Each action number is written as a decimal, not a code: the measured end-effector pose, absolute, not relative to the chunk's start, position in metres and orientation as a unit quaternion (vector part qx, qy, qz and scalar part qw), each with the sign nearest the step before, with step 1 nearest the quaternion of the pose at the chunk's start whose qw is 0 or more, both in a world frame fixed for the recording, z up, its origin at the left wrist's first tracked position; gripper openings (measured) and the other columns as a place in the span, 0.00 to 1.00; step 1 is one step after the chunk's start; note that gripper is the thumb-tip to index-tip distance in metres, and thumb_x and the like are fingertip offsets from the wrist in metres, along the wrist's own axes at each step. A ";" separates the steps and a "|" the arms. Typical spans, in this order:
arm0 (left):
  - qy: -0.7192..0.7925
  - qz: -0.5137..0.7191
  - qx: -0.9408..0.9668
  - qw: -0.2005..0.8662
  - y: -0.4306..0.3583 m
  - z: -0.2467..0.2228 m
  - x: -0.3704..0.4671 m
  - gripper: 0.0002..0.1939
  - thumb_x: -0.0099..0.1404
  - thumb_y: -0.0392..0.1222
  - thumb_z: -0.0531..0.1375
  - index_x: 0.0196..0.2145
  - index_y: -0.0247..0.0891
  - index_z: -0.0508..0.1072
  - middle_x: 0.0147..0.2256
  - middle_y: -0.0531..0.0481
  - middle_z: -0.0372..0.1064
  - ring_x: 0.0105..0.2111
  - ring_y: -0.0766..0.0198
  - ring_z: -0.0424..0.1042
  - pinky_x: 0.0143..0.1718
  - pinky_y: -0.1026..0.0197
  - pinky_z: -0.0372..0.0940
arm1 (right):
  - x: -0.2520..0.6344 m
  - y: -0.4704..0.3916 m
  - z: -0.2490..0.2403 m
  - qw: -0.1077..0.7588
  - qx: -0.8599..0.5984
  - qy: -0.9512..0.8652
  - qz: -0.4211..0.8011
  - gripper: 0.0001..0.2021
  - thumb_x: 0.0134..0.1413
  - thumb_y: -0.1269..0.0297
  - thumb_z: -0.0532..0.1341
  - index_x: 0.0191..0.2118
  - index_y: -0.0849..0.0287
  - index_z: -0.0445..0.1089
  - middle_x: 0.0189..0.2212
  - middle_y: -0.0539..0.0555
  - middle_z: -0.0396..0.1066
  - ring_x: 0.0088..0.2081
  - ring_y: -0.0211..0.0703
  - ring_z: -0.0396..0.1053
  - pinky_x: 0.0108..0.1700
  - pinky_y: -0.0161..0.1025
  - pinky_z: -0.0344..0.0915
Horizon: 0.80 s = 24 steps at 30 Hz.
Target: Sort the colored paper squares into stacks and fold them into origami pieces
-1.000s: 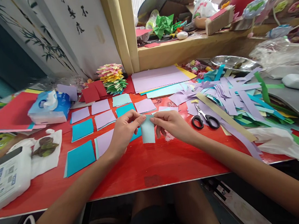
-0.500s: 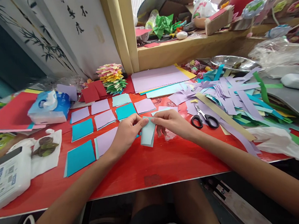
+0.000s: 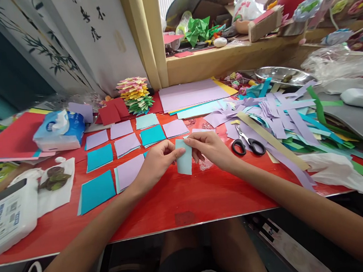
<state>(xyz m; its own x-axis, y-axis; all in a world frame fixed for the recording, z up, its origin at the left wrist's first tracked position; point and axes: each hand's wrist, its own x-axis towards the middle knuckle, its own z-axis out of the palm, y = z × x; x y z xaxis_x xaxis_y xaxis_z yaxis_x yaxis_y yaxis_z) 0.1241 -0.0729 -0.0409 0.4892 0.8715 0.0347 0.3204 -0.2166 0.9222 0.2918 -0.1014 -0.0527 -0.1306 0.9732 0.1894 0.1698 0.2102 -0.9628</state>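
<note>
A folded light blue paper [image 3: 184, 161] hangs upright between my two hands, above the red table [image 3: 149, 208]. My left hand [image 3: 162, 156] pinches its left side between thumb and fingers. With thumb and index finger, my right hand [image 3: 205, 146] grips the upper right corner, its other fingers curled behind. Just left of my hands, purple and teal paper squares lie in rows, among them a teal square [image 3: 97, 191] and a purple square [image 3: 131, 170]. Black-handled scissors [image 3: 247, 141] rest to the right of my right hand.
Paper strips [image 3: 276, 113] are heaped at the right, near a metal bowl [image 3: 284, 75] and a white tissue [image 3: 336, 168]. A tissue pack [image 3: 59, 130] and a white box [image 3: 13, 218] occupy the left. Large purple sheets [image 3: 191, 94] lie at the back beside a folded-paper stack [image 3: 135, 95].
The light blue paper has moved slightly right and turned, so its face now looks flat and narrow rather than curled. My left hand has shifted a little right with it.
</note>
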 end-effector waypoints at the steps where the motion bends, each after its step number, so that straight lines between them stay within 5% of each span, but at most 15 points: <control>1: 0.414 0.291 0.722 0.473 -0.073 -0.041 0.124 0.17 0.56 0.53 0.59 0.24 0.37 0.60 0.23 0.56 0.57 0.23 0.70 0.56 0.24 0.66 0.53 | 0.292 -0.101 -0.053 0.473 -0.462 -0.617 0.427 0.16 0.57 0.56 0.53 0.23 0.59 0.63 0.12 0.45 0.62 0.14 0.29 0.56 0.18 0.31 0.52; 15: 0.397 0.309 0.663 0.554 -0.080 -0.041 0.129 0.12 0.55 0.43 0.61 0.26 0.36 0.61 0.24 0.56 0.65 0.27 0.69 0.67 0.30 0.65 0.61 | 0.298 -0.097 -0.052 0.530 -0.468 -0.551 0.443 0.13 0.56 0.60 0.55 0.23 0.60 0.63 0.10 0.45 0.61 0.13 0.30 0.56 0.17 0.31 0.48; 24: 0.410 0.253 0.678 0.555 -0.077 -0.043 0.126 0.12 0.54 0.43 0.62 0.25 0.36 0.62 0.24 0.55 0.67 0.26 0.68 0.68 0.29 0.64 0.61 | 0.307 -0.092 -0.048 0.490 -0.444 -0.650 0.374 0.11 0.54 0.58 0.57 0.29 0.62 0.66 0.23 0.49 0.63 0.23 0.31 0.60 0.24 0.32 0.58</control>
<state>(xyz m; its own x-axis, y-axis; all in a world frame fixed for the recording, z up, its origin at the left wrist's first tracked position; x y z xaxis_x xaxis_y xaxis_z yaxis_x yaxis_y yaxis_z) 0.1255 -0.0770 -0.0431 0.5360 0.8367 -0.1128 0.2760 -0.0474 0.9600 0.3070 -0.0919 -0.0484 -0.1254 0.9440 0.3050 0.2118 0.3258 -0.9214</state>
